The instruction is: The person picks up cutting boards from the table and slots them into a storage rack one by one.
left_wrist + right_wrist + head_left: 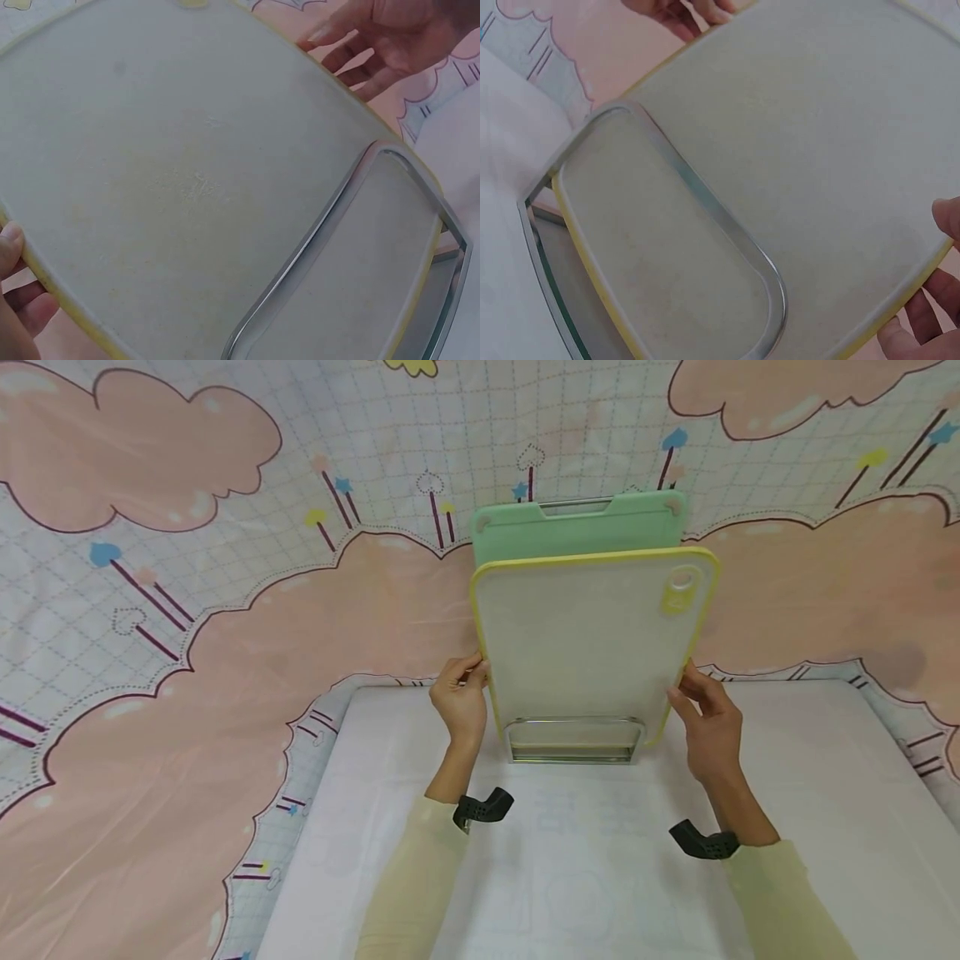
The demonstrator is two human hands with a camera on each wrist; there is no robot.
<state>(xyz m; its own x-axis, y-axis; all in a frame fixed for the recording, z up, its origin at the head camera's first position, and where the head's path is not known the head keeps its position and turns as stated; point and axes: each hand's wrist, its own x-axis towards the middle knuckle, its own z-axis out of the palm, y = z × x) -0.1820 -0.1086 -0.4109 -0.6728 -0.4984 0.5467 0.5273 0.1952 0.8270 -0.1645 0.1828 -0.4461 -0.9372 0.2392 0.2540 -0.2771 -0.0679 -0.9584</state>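
Note:
A white cutting board (577,643) with a yellow rim stands almost upright behind the front loop of a metal rack (573,760). My left hand (461,702) pinches its left edge between thumb and fingers. On the opposite edge, my right hand (708,722) grips the rim, thumb on the near face and fingers behind. Both wrist views show the loop of the rack (300,251) crossing the lower part of the board (802,135). Whether the bottom edge touches the rack's base, I cannot tell. Behind it rises a green cutting board (577,531), its lower part hidden.
The rack stands at the far side of a white table (577,860). Beyond the table hangs a patterned cloth (375,602) with pink clouds. A black wrist camera (483,807) sits on the left wrist, another black camera (703,842) on the right.

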